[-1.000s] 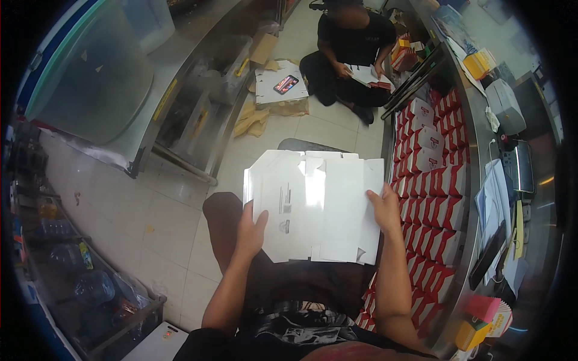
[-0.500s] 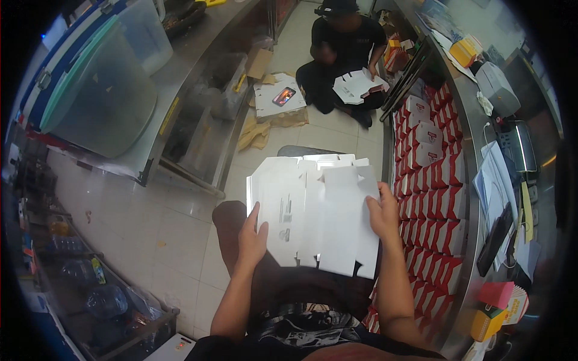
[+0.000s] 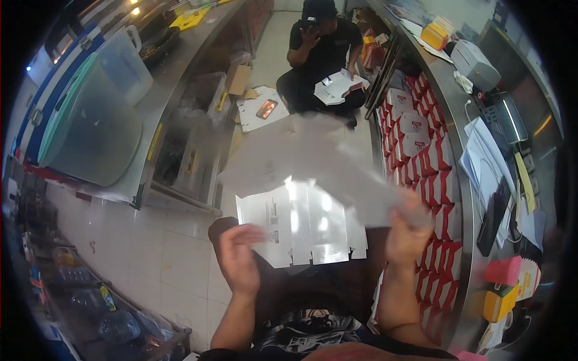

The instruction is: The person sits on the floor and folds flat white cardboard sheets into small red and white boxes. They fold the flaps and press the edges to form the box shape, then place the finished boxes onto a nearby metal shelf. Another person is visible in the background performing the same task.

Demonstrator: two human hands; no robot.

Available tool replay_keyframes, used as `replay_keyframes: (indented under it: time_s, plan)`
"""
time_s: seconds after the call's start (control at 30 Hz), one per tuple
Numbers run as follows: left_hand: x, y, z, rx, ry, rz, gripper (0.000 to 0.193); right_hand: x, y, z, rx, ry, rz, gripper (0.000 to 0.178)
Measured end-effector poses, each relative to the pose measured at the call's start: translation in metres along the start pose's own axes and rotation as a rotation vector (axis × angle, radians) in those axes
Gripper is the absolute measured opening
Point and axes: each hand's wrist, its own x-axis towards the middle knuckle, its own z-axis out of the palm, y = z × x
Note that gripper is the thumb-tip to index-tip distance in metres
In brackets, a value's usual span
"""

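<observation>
Right grip (image 3: 409, 237) clenched on right end of raised white sheet (image 3: 307, 156), blurred. Left grip (image 3: 241, 262) released, fingers over left edge of white cardboard blank (image 3: 319, 231) on lap (image 3: 295, 289); contact unclear. Tiled floor (image 3: 180, 246) stretches leftward; red-and-white boxes (image 3: 424, 174) crowd right side. Blank's dark print too small to read.

A pale, glossy tiled floor (image 3: 180, 253) runs between long grey metal benches (image 3: 450, 101) — small warm yellow lights (image 3: 135, 11) glow upper left.
</observation>
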Motion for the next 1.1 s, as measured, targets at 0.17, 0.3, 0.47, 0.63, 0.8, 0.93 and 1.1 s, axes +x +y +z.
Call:
replay_keyframes:
  time_s: [0.17, 0.3, 0.47, 0.63, 0.8, 0.93, 1.1]
  plan:
    - [0.013, 0.046, 0.068, -0.699, 0.103, -0.248, 0.053, -0.034, -0.017, 0.055, -0.415, -0.658, -0.530, 0.028]
    - [0.016, 0.040, 0.049, -0.521, 0.192, -0.406, 0.044, -0.050, -0.015, 0.059, -0.248, -0.664, -0.343, 0.031]
    - [0.005, 0.041, 0.042, -0.673, 0.126, -0.199, 0.030, -0.059, -0.027, 0.059, 0.505, -0.509, 0.494, 0.037]
    - [0.005, 0.041, 0.044, -0.491, 0.199, -0.147, 0.031, -0.034, -0.033, 0.061, 0.180, -0.777, -0.086, 0.052]
    - [-0.003, 0.041, 0.053, -0.364, 0.088, -0.250, 0.037, -0.032, -0.031, 0.086, -0.344, -0.676, -0.340, 0.057]
    - [0.001, 0.039, 0.048, -0.300, 0.018, -0.292, 0.035, -0.032, -0.034, 0.093, -0.292, -0.627, -0.294, 0.045]
    - [0.007, 0.043, 0.040, -0.350, 0.097, -0.333, 0.030, -0.012, -0.038, 0.080, -0.122, -0.913, -0.223, 0.036]
